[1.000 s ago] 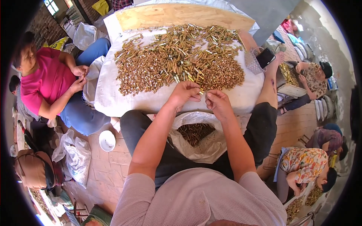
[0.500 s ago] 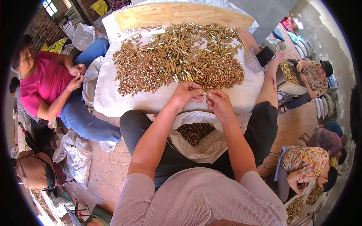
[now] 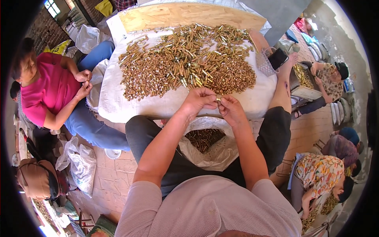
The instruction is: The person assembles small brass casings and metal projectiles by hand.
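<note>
My left hand (image 3: 200, 99) and my right hand (image 3: 230, 109) meet just off the near edge of the pile, fingertips pinched together. Between them is a small brass-coloured metal piece (image 3: 218, 100), gripped from both sides; its exact shape is too small to make out. Beyond my hands, a heap of short brass-coloured metal pieces (image 3: 146, 77) lies on the white-covered table (image 3: 112, 104), with longer rod-like metal pieces (image 3: 189, 43) in its middle and at the back. Below my hands, an open white sack (image 3: 213, 158) between my legs holds dark, slender metal pieces (image 3: 204, 139).
A wooden board (image 3: 189, 16) borders the table's far side. A perforated plastic basket (image 3: 265, 63) and a dark phone (image 3: 278, 58) are at the right edge. A person in pink (image 3: 55, 87) sits at left; other people work at right. A filled plastic bag (image 3: 83, 170) lies on the floor.
Both my hands have come slightly nearer to me and closer together, still pinching the small piece. At lower right, the person in the flowered shirt has reached an arm downward.
</note>
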Motion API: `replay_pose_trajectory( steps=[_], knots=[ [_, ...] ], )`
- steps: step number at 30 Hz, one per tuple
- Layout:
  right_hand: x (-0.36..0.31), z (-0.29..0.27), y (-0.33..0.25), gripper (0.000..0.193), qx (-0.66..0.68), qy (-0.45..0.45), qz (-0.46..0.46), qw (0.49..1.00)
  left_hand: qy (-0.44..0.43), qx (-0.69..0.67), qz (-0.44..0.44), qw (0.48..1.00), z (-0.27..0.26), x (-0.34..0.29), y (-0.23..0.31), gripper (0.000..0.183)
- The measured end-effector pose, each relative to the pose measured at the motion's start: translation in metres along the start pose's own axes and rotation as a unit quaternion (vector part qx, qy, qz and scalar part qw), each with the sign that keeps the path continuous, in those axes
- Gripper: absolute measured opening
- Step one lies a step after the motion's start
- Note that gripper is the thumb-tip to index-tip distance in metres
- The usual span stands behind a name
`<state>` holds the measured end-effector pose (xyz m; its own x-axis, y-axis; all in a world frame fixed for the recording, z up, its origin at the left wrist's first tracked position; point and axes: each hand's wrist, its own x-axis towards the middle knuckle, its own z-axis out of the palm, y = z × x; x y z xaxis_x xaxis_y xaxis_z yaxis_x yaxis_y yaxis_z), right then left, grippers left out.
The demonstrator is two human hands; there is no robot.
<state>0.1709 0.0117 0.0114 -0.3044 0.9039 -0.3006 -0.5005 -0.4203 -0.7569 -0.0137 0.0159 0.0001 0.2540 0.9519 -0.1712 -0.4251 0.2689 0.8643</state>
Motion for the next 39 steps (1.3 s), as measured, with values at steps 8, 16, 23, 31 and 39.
replay_pose_trajectory(
  steps=[8, 16, 23, 31, 39],
  knots=[
    [-0.003, -0.021, -0.012, 0.009, -0.276, -0.216, 0.077, 0.933, 0.096, 0.437, 0.056, 0.893, -0.033, 0.012, -0.001, 0.018],
    [0.024, -0.043, -0.006, 0.006, -0.479, -0.119, -0.005, 0.870, 0.117, 0.655, 0.112, 0.738, -0.004, 0.013, -0.020, 0.018],
    [0.056, -0.034, 0.019, 0.011, -0.711, 0.025, -0.310, 0.630, 0.147, 0.648, 0.068, 0.744, -0.004, 0.015, -0.019, 0.015],
    [0.070, -0.036, 0.037, 0.007, -0.749, 0.078, -0.307, 0.582, 0.091, 0.267, -0.005, 0.959, -0.021, 0.011, 0.007, 0.017],
    [0.043, -0.026, 0.021, 0.005, -0.595, 0.041, -0.273, 0.755, 0.031, 0.053, 0.031, 0.998, -0.022, 0.009, 0.009, 0.026]
  ],
)
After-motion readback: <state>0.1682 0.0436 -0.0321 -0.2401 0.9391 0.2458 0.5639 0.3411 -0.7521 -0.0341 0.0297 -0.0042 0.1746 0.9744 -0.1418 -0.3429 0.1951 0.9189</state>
